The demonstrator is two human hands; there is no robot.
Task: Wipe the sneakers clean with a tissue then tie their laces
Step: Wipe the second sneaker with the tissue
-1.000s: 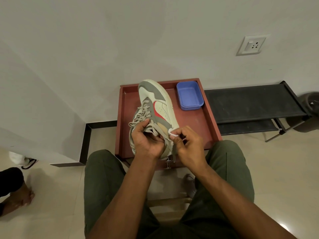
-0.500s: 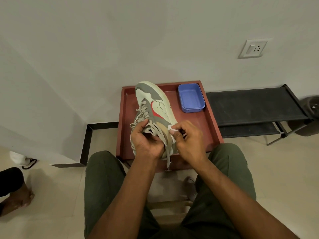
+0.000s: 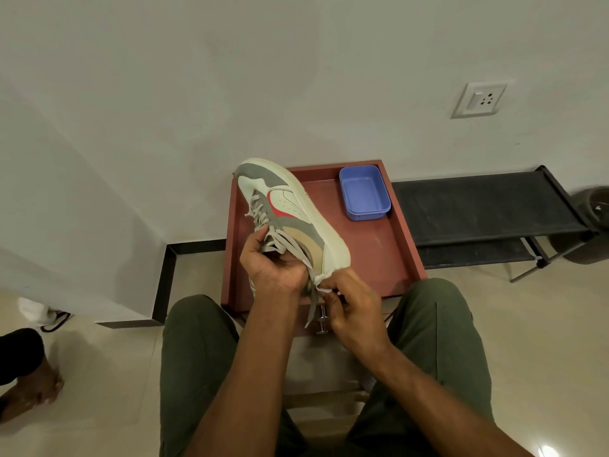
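One sneaker [image 3: 290, 212] in left hand [image 3: 273, 272]'s grip, one tissue [image 3: 324, 280] pinched in right hand [image 3: 354, 308], one blue tub [image 3: 364, 192].

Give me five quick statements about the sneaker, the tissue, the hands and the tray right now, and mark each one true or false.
1. The left hand holds the sneaker at its laced top. True.
2. The right hand pinches a white tissue at the sneaker's heel end. True.
3. The blue tub sits on the floor beside the tray. False: it sits in the red tray, at a far corner.
4. The laces are tied in a neat bow. False: they hang loose, one end dangling below the hands.
5. The sneaker lies flat in the tray. False: it is held up, tilted, with its toe toward the wall.
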